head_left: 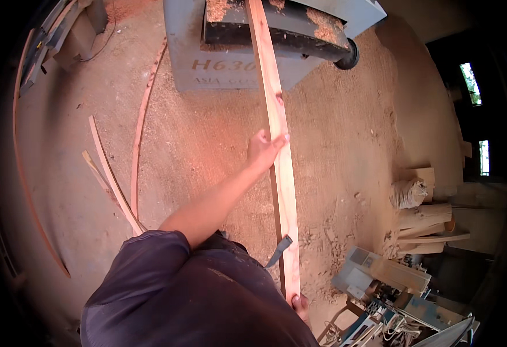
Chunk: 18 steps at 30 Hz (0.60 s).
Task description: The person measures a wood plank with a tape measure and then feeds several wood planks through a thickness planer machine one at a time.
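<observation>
A long, pale reddish wooden board [285,185] runs from beside my body up to the machine ahead, its far end lying over the machine's dark bed. My left hand [265,149] grips the board near its middle, thumb on the upper face and the other fingers mostly hidden behind its left edge. Down by my waist, my right hand [301,305] holds the near end; only its thumb and part of the hand show. A dark strap [279,251] lies across the board between the hands. The large grey woodworking machine [219,74] carries wood shavings on top.
Long wooden strips [143,121] lie on the dusty floor [207,139] to the left, with another strip [24,168] farther out. A black round knob [346,55] sticks out from the machine's right side. Wood pieces [424,217], a sack [408,193] and cluttered equipment [380,272] stand at right.
</observation>
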{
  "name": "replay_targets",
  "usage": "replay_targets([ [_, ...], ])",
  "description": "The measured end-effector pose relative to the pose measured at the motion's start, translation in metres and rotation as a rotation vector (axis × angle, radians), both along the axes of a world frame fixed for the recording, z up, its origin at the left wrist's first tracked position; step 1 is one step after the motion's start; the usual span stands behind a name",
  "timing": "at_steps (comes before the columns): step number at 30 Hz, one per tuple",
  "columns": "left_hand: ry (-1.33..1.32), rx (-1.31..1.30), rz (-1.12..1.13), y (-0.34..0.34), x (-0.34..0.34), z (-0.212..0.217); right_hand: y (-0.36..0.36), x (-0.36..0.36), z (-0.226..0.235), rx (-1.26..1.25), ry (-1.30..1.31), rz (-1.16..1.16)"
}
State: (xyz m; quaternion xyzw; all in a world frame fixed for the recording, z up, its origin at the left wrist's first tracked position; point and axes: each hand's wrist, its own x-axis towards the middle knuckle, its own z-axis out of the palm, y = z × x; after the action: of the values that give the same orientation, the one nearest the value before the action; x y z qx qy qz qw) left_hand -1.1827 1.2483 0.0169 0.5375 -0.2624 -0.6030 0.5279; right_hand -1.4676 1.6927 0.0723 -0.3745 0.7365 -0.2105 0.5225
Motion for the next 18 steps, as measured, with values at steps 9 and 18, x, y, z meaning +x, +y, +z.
replay_targets([
  [9, 0.096, 0.123, 0.000, 0.026, 0.000, 0.043, -0.024, 0.005, -0.009, -0.064, 0.083, 0.064],
  [18, 0.096, 0.039, 0.012, 0.140, -0.057, 0.012, -0.057, 0.031, -0.008, -0.111, 0.208, 0.112],
])
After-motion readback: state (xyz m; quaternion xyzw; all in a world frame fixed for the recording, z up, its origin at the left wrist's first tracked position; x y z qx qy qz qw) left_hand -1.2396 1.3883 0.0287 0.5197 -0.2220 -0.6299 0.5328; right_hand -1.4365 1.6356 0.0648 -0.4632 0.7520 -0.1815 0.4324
